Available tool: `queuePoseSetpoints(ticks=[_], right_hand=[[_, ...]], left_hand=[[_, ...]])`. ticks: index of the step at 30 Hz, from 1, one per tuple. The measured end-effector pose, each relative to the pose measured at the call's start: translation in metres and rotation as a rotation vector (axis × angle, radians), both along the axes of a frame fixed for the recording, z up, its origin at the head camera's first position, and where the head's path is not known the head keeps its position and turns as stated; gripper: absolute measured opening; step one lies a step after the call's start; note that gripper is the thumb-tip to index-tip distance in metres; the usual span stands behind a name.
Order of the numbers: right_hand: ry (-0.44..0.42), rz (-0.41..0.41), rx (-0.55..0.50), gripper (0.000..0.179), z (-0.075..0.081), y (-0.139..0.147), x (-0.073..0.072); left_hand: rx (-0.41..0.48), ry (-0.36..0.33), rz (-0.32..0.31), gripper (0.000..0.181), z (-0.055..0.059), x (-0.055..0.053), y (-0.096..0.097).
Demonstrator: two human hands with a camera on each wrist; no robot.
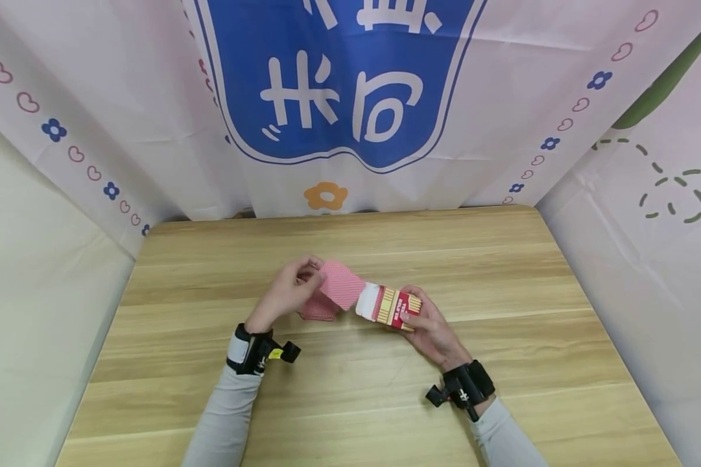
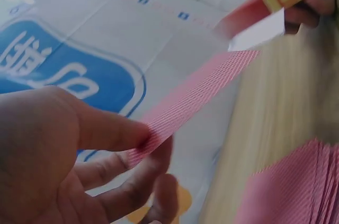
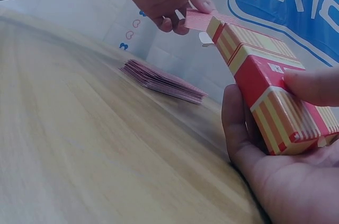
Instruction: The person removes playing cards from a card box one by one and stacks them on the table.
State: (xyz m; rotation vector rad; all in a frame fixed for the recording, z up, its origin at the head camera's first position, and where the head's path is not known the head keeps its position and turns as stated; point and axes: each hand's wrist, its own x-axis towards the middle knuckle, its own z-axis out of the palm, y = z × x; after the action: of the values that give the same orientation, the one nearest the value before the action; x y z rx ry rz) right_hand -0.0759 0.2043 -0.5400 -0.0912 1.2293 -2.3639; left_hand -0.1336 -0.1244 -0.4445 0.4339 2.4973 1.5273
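My left hand (image 1: 288, 292) pinches a red-and-white patterned playing card (image 1: 342, 284) between thumb and fingers. The card's far end reaches the opening of a card box (image 1: 398, 309), striped red and yellow, which my right hand (image 1: 434, 331) grips with the thumb on its printed face. A white flap (image 2: 259, 33) of the box stands out at the open end in the left wrist view. Below the left hand, a slightly fanned stack of playing cards (image 3: 161, 82) lies on the table, pattern side up; in the head view the pinched card partly covers it.
The wooden table (image 1: 356, 402) runs up to a white cloth backdrop (image 1: 210, 162) with a blue printed sign. White cloth walls stand at its left and right. Each wrist wears a black camera band (image 1: 467, 386).
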Motion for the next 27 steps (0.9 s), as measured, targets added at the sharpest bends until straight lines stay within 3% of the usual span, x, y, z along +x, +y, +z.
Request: queuePoseSetpoints(ticks=[6, 10, 19, 27], right_hand=[[-0.001, -0.001, -0.018, 0.052, 0.001, 0.0, 0.001], [0.001, 0.003, -0.036, 0.051, 0.001, 0.0, 0.002], [-0.002, -0.002, -0.045, 0.052, 0.001, -0.001, 0.001], [0.0, 0.006, -0.047, 0.052, 0.0, -0.001, -0.001]], left_hand=[[-0.02, 0.002, 0.119, 0.026, -0.013, -0.011, -0.011], [-0.031, -0.021, 0.151, 0.025, -0.026, -0.018, -0.016], [-0.115, -0.001, 0.155, 0.025, -0.049, -0.026, -0.02], [-0.152, -0.014, 0.182, 0.023, -0.061, -0.027, -0.016]])
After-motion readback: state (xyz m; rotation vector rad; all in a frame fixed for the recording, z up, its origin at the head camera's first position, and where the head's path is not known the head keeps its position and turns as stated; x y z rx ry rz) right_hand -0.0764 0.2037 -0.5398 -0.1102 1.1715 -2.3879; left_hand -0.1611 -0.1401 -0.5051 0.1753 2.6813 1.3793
